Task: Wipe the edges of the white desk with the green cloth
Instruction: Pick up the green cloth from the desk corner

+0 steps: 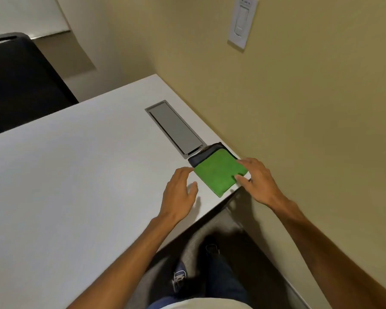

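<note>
Green cloth (218,175): folded square at the white desk (76,186) corner by the wall, lying on a dark flat item (206,152)
Left hand (178,192): open, fingers spread, nothing held, fingertips just at the cloth's left edge
Right hand (257,182): open, fingertips on the cloth's right side, not gripping
Cable hatch (176,129): grey lid, closed, just behind the cloth
Wall switch (243,21): small writing on top, too blurred to read
Shoe (179,275): pale logo, unreadable

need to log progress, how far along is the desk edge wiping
Barely begun. Done: nothing visibly wiped. In hand: the folded green cloth lies on a dark cloth at the white desk corner; right hand touches it, left hand is open beside it. Left: all the edges.
</note>
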A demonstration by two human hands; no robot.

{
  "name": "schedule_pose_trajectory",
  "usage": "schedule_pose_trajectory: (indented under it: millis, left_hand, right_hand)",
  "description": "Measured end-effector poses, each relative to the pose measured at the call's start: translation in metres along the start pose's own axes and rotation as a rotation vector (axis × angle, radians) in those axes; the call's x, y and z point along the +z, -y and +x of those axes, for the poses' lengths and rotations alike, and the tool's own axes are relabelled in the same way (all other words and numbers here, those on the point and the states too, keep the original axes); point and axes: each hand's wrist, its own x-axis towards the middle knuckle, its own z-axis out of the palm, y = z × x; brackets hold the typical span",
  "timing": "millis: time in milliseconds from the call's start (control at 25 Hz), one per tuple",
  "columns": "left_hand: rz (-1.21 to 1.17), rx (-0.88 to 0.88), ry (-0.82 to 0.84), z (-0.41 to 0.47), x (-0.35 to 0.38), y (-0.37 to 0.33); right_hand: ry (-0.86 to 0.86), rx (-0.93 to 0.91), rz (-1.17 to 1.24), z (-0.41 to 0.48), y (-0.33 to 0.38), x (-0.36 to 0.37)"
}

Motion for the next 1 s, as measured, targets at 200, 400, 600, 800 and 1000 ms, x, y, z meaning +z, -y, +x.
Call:
schedule_pose_trajectory:
  millis: [200,400,600,800,1000]
  left_hand:
    - [0.068,-0.115,0.113,0.031,0.040,0.013]
    - [0.060,-0.327,0.236,0.064,0.080,0.022]
    - [-0.136,-0.700,0.309,0.099,0.121,0.029]
    - [-0.341,-0.937,0.276,0.121,0.147,0.040]
    - [-0.533,-1.116,0.092,0.134,0.171,0.057]
  right_hand:
    - [0.064,0.140,-0.054,0.041,-0.027,0.018]
    - [0.322,0.224,-0.099,0.101,-0.060,0.039]
    - [0.469,0.222,-0.103,0.149,-0.088,0.064]
    - [0.471,0.276,-0.074,0.184,-0.099,0.083]
    - [0.413,0.377,0.006,0.198,-0.104,0.105]
